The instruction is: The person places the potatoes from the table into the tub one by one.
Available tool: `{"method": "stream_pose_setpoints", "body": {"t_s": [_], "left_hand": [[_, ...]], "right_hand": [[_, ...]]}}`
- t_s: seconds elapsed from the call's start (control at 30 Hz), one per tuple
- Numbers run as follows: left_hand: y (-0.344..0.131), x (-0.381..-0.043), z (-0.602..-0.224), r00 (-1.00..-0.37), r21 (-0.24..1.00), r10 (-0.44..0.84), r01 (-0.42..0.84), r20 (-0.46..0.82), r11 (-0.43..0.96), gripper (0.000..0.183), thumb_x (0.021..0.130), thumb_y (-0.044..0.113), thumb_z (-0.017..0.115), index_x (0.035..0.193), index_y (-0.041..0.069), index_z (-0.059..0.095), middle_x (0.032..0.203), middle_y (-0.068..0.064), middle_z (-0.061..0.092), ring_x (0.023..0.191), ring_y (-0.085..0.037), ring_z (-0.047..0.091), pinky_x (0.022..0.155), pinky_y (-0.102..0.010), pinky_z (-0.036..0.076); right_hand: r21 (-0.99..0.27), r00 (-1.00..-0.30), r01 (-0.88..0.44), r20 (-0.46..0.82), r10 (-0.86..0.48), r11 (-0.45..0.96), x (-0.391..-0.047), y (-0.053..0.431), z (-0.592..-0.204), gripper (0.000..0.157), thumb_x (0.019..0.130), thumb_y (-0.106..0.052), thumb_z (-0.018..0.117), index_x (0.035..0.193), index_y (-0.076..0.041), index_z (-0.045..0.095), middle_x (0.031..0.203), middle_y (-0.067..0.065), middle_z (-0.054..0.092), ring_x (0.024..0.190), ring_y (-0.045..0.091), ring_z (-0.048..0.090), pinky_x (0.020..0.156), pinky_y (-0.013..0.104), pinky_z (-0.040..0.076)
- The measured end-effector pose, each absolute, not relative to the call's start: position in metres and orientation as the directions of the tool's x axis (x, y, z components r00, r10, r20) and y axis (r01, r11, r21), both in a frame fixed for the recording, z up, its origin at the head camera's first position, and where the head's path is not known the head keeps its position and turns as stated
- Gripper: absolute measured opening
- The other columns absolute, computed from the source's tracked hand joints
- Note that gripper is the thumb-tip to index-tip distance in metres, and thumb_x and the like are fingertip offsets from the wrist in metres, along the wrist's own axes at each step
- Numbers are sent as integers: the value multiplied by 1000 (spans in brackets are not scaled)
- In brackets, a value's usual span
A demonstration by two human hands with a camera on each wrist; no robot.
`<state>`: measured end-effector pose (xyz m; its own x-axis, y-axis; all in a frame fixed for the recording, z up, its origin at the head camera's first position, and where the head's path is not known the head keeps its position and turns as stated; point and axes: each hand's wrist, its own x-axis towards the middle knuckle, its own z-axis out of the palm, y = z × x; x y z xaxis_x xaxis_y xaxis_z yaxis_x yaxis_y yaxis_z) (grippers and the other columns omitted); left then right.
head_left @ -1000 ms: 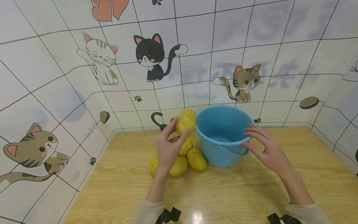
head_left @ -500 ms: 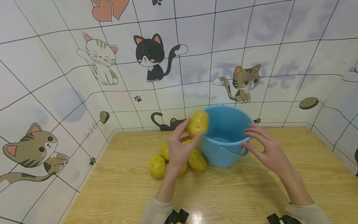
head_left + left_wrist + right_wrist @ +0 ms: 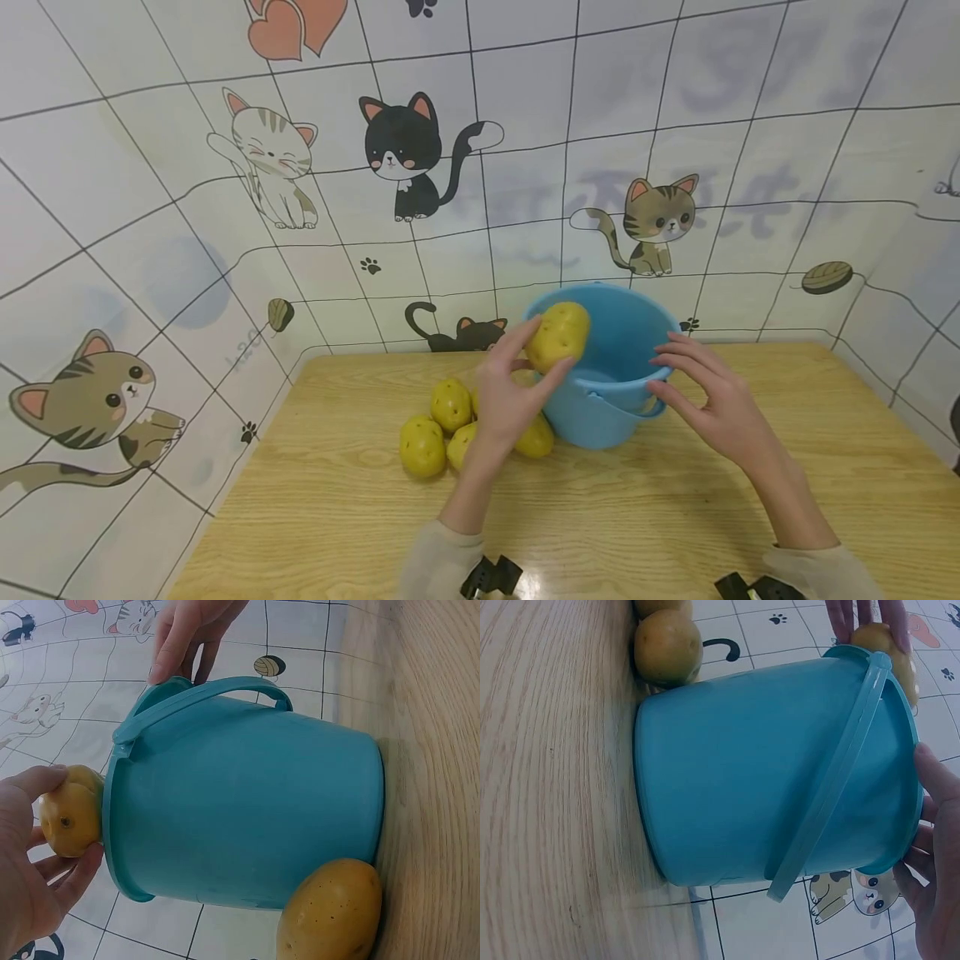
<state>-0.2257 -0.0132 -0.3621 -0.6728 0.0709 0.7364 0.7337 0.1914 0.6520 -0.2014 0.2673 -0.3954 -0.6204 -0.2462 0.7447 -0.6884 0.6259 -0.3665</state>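
Observation:
My left hand [image 3: 513, 396] holds a yellow potato [image 3: 562, 332] between thumb and fingers, raised at the left rim of a light blue bucket [image 3: 596, 417]. In the left wrist view the held potato [image 3: 71, 821] overlaps the rim's edge. The right hand [image 3: 712, 400] grips the bucket's right rim; in the right wrist view its thumb [image 3: 934, 769] lies over the rim with the fingers behind. Upright on the table, the bucket has its handle [image 3: 832, 780] hanging down at the front. As far as the head view shows, no potato lies inside; part of the bottom is hidden.
Several more potatoes [image 3: 422, 447] lie in a cluster left of the bucket on the wooden table [image 3: 322, 517], partly hidden behind the left forearm. One potato [image 3: 330, 911] sits right beside the bucket's base. A tiled wall [image 3: 525, 192] with cartoon cats stands close behind.
The left hand has carried the potato rightward, from left of the bucket to over its left rim. More of the potatoes on the table now show. The right hand and bucket have stayed put.

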Motion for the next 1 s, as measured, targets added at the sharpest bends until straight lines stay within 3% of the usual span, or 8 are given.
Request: {"method": "stream_pose_setpoints", "body": {"t_s": [0.27,0.53,0.77,1.0], "left_hand": [[-4,-230,-363,-619,581,86,770,781,264,50,83,18,84,127,1,67,124,-10,69,97,-22,65,73,-29,57],[2,-231,-371,-624,600,62,771,779,214,17,90,-2,70,106,-1,72,108,-14,69,96,-28,66,80,-36,59],[0,-229,-372,-649,625,61,751,758,211,13,90,-3,69,103,-1,72,105,-13,68,97,-26,66,83,-34,59],[-2,-224,-371,-643,628,44,759,765,175,15,90,-6,69,102,0,72,104,-13,68,96,-30,67,81,-41,60]], "right_hand": [[-368,-624,-684,743,-242,630,-201,267,-395,43,78,1,83,118,-8,70,126,12,64,142,27,41,115,18,26],[-352,-601,-705,758,-255,615,-202,266,-395,39,80,-4,83,118,-9,70,125,11,64,142,26,42,116,20,27],[-305,-558,-727,784,-271,615,-205,267,-397,35,87,-20,80,118,-7,70,123,13,64,139,31,45,116,21,28],[-294,-543,-738,793,-276,608,-206,267,-399,35,92,-30,75,117,-6,70,122,12,64,139,31,45,116,22,29]]}}
